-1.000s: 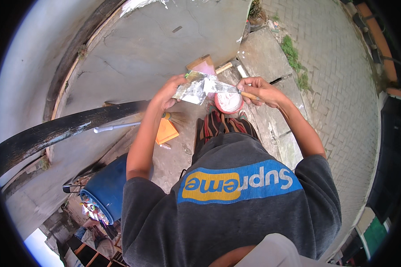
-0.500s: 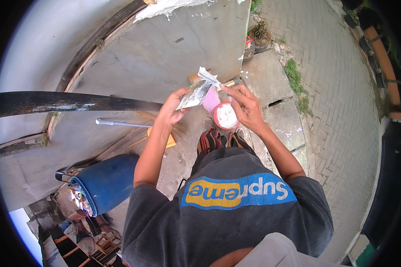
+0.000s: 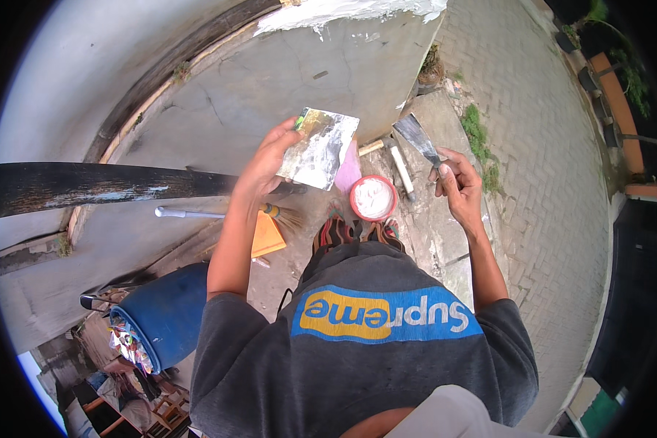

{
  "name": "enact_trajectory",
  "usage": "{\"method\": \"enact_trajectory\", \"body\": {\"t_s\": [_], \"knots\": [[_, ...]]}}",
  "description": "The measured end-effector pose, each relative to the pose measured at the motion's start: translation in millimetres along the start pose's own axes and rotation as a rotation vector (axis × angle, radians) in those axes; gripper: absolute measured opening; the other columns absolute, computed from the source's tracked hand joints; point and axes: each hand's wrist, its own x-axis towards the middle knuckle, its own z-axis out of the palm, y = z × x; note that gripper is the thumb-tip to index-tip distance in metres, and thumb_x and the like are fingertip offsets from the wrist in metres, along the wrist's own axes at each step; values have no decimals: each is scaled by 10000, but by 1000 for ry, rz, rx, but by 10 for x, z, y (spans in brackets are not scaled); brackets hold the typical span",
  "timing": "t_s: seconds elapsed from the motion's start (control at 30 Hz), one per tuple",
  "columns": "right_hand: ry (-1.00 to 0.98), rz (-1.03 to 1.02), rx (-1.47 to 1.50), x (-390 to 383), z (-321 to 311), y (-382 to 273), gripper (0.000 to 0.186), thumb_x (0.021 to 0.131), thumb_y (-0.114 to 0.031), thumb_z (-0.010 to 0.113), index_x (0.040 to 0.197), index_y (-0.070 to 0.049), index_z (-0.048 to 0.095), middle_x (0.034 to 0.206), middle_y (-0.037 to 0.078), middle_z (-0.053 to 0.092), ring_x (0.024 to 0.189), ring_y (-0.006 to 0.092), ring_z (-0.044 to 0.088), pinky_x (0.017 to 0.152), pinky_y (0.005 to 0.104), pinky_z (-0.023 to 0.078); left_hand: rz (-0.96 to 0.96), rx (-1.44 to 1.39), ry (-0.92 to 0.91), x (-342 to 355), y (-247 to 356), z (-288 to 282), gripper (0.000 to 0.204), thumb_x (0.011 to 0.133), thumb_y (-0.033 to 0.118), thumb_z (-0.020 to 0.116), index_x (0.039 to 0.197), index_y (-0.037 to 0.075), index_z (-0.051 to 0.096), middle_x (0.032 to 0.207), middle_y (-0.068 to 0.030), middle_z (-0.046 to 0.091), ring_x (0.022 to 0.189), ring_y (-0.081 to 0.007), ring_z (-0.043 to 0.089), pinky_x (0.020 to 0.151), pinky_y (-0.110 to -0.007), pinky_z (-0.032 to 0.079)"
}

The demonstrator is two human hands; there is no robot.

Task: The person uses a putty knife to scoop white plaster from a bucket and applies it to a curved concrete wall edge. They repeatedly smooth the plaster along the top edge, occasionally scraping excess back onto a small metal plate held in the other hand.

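My left hand grips a square flat plate by its left edge. White paste and grey-brown smears cover the plate's upper face. Off to the right, my right hand pinches the handle of a putty knife, its broad grey blade pointing up and to the left, apart from the plate. Below and between both hands, a red tub of white paste stands on the ground just beyond my feet.
Ahead is a low grey wall with white paste along its top. A white-handled tool and pink sheet lie near the tub. A dark beam, broom, yellow dustpan and blue barrel are leftward.
The putty knife has come off the plate and swung right with my right hand, its blade now looking mostly bare. My left hand has shifted slightly left, turning the plate's face into view.
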Motion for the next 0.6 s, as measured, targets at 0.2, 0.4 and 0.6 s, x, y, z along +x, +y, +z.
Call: {"method": "enact_trajectory", "body": {"t_s": [0.2,0.4,0.6], "knots": [[-318,359,231,614,364,-152,269,970,-229,538,1134,-41,638,663,21,613,430,39,454,395,188,337,-189,300,-41,107,254,-275,493,905,123,503,1357,-42,394,1148,-120,594,958,-147,627,823,-280,531],[-399,536,244,646,736,185,280,973,-258,538,1121,-43,639,612,-11,550,422,29,423,382,184,321,-358,355,-132,443,70,-789,499,883,120,540,1330,-65,418,1132,-125,588,948,-139,618,777,-269,546],[-479,648,332,486,970,427,287,972,-271,543,1091,-35,656,606,-13,545,424,24,410,361,184,295,-491,178,-189,743,-412,-1200,352,880,114,542,1184,-61,515,1029,-111,620,834,-137,651,693,-272,565]]}}
